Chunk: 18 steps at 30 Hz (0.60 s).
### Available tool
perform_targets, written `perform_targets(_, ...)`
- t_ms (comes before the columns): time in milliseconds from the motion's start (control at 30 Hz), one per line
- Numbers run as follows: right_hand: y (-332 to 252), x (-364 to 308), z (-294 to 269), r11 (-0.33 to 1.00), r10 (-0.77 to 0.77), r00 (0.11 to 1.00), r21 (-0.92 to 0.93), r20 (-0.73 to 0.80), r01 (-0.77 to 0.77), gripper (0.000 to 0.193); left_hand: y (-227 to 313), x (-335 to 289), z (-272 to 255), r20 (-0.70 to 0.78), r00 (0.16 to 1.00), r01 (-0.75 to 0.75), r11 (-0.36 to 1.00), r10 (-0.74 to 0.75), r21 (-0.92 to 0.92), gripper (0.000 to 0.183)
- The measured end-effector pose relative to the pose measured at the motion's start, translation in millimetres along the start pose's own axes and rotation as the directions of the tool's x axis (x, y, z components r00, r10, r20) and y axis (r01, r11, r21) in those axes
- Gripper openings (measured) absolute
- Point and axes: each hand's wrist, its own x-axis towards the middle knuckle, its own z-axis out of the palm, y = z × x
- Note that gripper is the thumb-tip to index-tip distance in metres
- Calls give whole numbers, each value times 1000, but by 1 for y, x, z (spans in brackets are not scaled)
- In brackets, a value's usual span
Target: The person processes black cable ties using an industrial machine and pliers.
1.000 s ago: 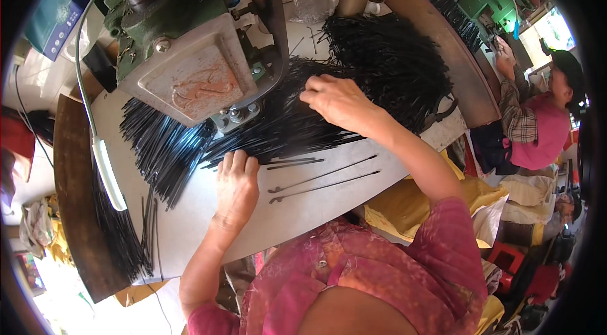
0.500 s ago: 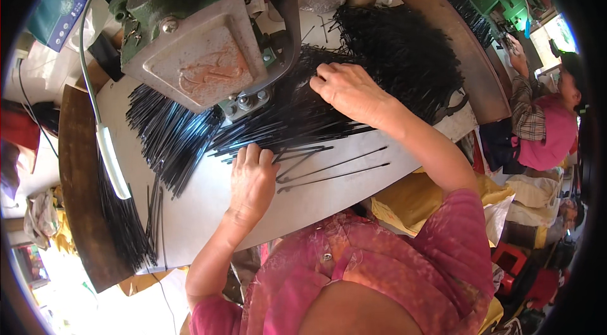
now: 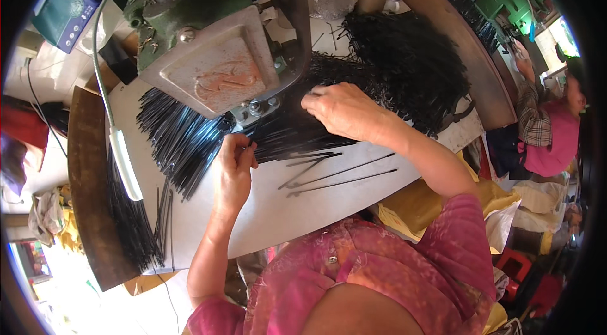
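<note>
From where I sit, the largest thing in my head view is the pale worktable (image 3: 265,224), edged on the left by a curved brown rim (image 3: 91,189). Over its far side hangs a green machine (image 3: 215,76) with a scuffed, pale metal cover plate, tilted in my view. Off to the right, a co-worker (image 3: 553,139) in a pink top with plaid sleeves has hands near a second green machine (image 3: 499,3).

The black rods I am watching lie on the worktable in several groups: a dense, tangled heap (image 3: 411,69) at the far right, a looser spread (image 3: 297,136) in the middle, and a fanned bundle (image 3: 183,145) left of the cover plate. A yellow sack (image 3: 417,202) shows past the near right edge. A slim white lamp (image 3: 125,164) on a bent stalk glows over the left side.

I have the right hand (image 3: 344,107) over the middle spread, palm down, fingers narrow and bunched; the tips blur against the black, so I cannot tell whether they hold a rod. The left hand (image 3: 235,167) is at the spread's near left edge, thumb and forefinger drawn close together. Something dark shows at those tips, but I cannot tell if it is gripped.

Smallest of all, a few loose rods (image 3: 344,183) lie apart on the pale surface, between the spread and the near edge.
</note>
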Motion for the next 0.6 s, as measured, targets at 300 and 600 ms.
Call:
perform_targets(300,-23,6,5,737,66,962,636,266,-227,17,19,9,7,142,929,367,806,-342,-463,10)
perform_targets(600,-15,3,14,846,44,990,521,135,-109,15,19,9,21,136,945,322,918,-297,-231,14)
